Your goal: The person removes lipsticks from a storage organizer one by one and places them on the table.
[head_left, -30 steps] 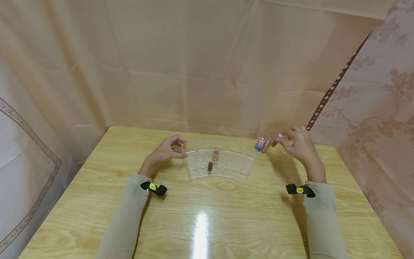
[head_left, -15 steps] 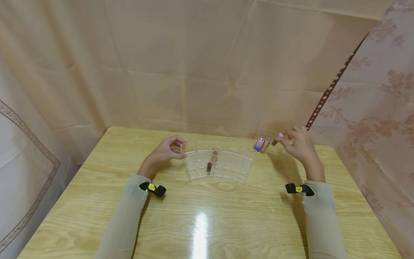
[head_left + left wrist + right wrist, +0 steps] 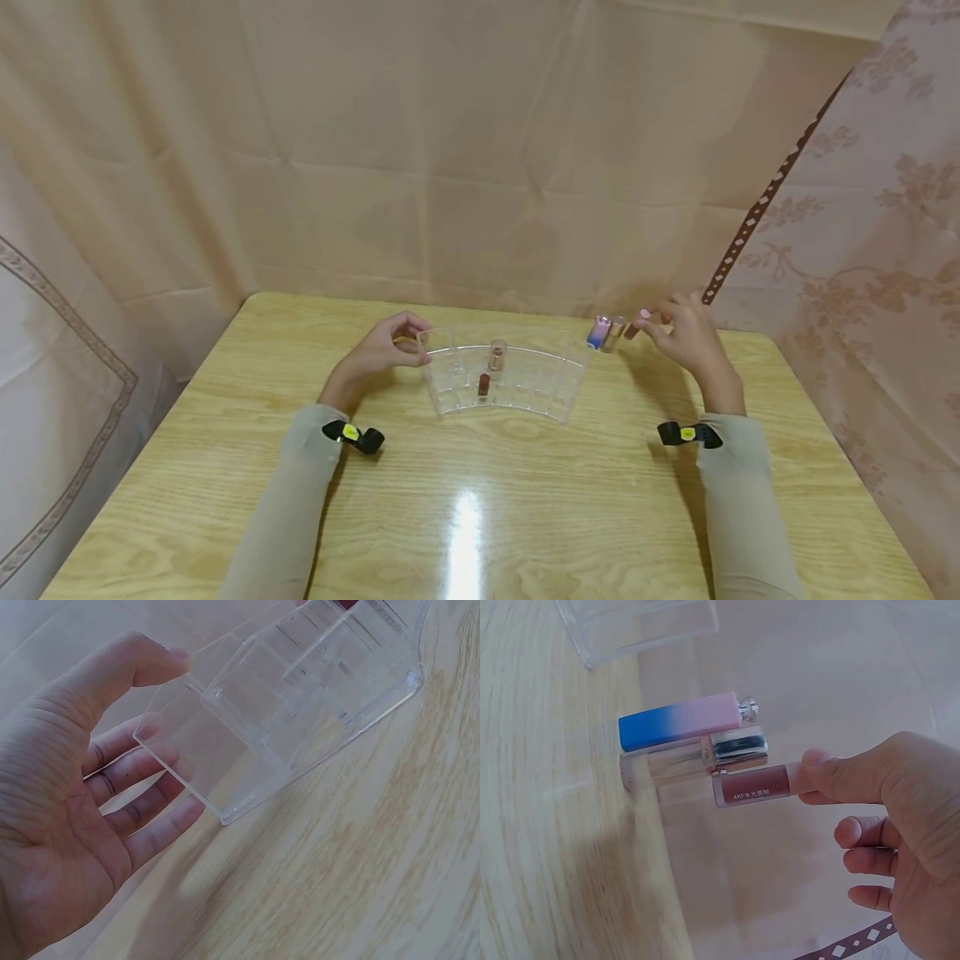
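Observation:
My left hand [image 3: 382, 346] holds the left end of a clear acrylic lipstick organizer [image 3: 536, 392], thumb at its upper edge and fingers behind the side panel [image 3: 187, 742] in the left wrist view. Inside stand a dark red lip tube [image 3: 483, 385] and a clear-capped, gold-toned lipstick [image 3: 497, 357]. Over at the back right, my right hand [image 3: 690, 337] pinches the pink cap of a brownish lip gloss tube [image 3: 754, 785] between thumb and forefinger. Beside that tube are a clear tube with a shiny metallic cap [image 3: 739, 746] and a blue-to-pink lipstick [image 3: 679, 720].
A wood-grain table [image 3: 570, 508] carries everything. Beige cloth [image 3: 375, 208] hangs along its back edge, and floral cloth [image 3: 862, 250] hangs on the right. The organizer's near corner [image 3: 592, 660] lies close to the blue-to-pink lipstick.
The head view has shifted slightly. My right hand, still pinching the lip gloss tube, has come marginally left, nearer the clear tube. The left hand keeps its hold on the organizer.

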`<state>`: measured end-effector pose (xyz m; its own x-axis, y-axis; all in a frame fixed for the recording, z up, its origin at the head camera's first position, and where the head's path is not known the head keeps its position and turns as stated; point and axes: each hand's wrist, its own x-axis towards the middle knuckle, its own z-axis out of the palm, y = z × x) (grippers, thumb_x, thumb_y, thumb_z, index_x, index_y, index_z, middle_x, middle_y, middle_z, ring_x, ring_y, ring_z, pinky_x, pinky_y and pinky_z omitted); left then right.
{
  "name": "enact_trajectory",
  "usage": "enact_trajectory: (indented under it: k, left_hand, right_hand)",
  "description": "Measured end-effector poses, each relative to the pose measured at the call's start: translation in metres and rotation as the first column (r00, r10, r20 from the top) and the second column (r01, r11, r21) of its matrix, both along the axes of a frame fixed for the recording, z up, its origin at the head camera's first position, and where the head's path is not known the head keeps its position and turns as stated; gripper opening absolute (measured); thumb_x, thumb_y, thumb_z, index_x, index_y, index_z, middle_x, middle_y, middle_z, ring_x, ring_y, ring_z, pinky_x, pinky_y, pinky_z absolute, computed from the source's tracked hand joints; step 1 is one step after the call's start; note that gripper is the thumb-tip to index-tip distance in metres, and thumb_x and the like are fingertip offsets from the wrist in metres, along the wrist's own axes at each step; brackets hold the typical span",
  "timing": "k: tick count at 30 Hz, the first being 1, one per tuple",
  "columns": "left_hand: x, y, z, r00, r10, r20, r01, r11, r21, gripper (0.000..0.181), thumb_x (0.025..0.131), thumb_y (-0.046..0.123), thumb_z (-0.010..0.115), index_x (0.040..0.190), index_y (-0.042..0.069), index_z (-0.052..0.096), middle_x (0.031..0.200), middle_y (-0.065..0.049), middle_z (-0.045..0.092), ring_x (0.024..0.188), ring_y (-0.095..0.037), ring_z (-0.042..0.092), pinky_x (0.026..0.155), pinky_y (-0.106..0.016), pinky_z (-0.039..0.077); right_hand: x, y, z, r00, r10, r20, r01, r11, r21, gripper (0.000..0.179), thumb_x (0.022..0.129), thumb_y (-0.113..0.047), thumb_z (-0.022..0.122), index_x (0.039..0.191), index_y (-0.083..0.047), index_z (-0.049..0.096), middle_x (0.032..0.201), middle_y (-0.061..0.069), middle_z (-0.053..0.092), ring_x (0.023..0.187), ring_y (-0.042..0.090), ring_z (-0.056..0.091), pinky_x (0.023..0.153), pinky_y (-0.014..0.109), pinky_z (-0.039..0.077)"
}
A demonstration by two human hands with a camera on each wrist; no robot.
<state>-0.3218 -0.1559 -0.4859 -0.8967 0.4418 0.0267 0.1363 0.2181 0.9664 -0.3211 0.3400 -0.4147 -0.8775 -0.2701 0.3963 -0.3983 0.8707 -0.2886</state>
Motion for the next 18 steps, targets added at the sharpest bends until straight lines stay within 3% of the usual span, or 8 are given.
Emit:
enact_trajectory:
  k: [10, 18]
  left_hand:
    - [-0.001, 0.000, -0.001, 1.000, 0.004, 0.009, -0.004, 1.000, 0.006, 0.053, 0.086, -0.002, 0.077, 0.132, -0.008, 0.051, 0.118, -0.015, 0.055, 0.104, -0.027, 0.061, 0.089, -0.024, 0.056]
    - [0.002, 0.002, 0.003, 1.000, 0.019, 0.011, -0.019, 1.000, -0.001, 0.054, 0.086, 0.000, 0.078, 0.132, -0.007, 0.051, 0.118, -0.016, 0.055, 0.103, -0.027, 0.062, 0.090, -0.025, 0.055]
  right_hand:
    - [-0.004, 0.000, -0.006, 1.000, 0.018, 0.016, -0.019, 1.000, 0.009, 0.025, 0.090, -0.021, 0.079, 0.098, 0.002, 0.073, 0.081, 0.012, 0.051, 0.080, 0.028, 0.039, 0.070, 0.036, 0.027]
    - [-0.006, 0.000, -0.011, 0.998, 0.018, 0.065, -0.020, 1.000, 0.022, 0.024, 0.091, -0.022, 0.077, 0.099, 0.000, 0.073, 0.079, 0.010, 0.047, 0.082, 0.028, 0.037, 0.074, 0.038, 0.025]
